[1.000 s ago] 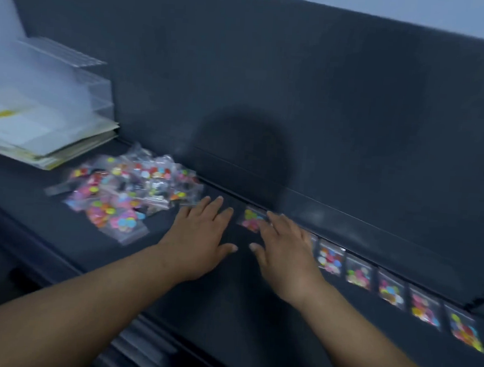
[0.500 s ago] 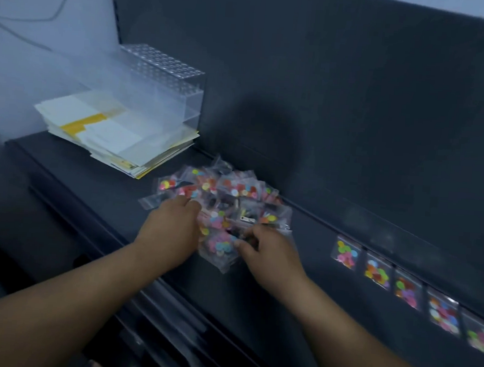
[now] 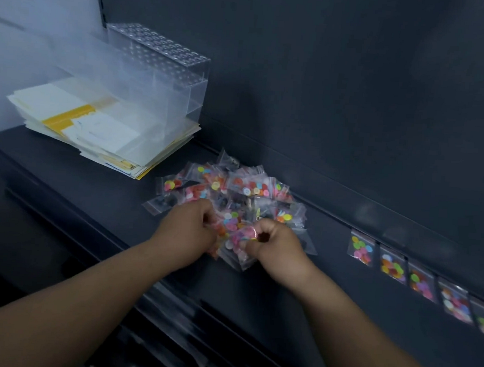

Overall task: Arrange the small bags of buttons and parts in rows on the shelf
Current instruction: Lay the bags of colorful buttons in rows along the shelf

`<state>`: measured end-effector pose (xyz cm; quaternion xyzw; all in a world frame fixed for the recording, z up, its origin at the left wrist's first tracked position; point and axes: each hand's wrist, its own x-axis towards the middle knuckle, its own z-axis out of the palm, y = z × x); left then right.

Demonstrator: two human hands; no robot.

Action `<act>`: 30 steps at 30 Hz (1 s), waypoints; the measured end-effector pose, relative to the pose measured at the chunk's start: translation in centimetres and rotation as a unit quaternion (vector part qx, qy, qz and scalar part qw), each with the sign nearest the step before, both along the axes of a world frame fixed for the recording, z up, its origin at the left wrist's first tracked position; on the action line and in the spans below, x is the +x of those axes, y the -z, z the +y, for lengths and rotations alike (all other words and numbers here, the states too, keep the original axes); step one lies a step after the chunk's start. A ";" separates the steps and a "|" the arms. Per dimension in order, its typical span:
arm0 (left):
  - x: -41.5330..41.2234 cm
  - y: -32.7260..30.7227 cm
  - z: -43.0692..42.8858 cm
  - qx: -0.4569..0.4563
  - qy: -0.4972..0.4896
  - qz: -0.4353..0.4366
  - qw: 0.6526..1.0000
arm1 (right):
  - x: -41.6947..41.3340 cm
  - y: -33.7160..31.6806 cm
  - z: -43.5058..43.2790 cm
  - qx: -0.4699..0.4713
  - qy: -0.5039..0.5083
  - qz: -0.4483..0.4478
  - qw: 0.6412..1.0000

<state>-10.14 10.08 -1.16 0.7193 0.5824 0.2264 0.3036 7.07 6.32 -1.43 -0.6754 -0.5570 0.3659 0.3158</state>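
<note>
Bag pile [image 3: 234,188] lies mid-shelf [image 3: 91,190], left of the laid row [image 3: 417,276]. Hands have shifted from the row back here: left hand [image 3: 189,228] and right hand [image 3: 276,243] both curl round bags at its near edge, likely fetching the next ones.

Left hand [image 3: 190,231] and right hand [image 3: 278,244] now pinch bags [image 3: 235,238].
</note>
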 end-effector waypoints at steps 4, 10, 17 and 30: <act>0.6 -1.4 0.4 -0.101 -0.008 -0.180 0.978 | 0.9 -1.2 -0.4 -0.040 0.031 0.120 0.991; 2.1 -3.0 0.2 -0.224 0.011 -0.293 0.930 | 3.2 -1.9 -1.5 -0.087 0.066 0.252 0.961; 7.3 -3.2 -2.0 -0.253 0.058 -0.275 0.926 | 9.0 -3.0 -5.2 -0.095 0.102 0.206 0.969; 18.1 -0.2 -7.0 -0.123 0.167 -0.073 0.975 | 18.4 -2.0 -13.3 -0.088 0.131 -0.060 0.986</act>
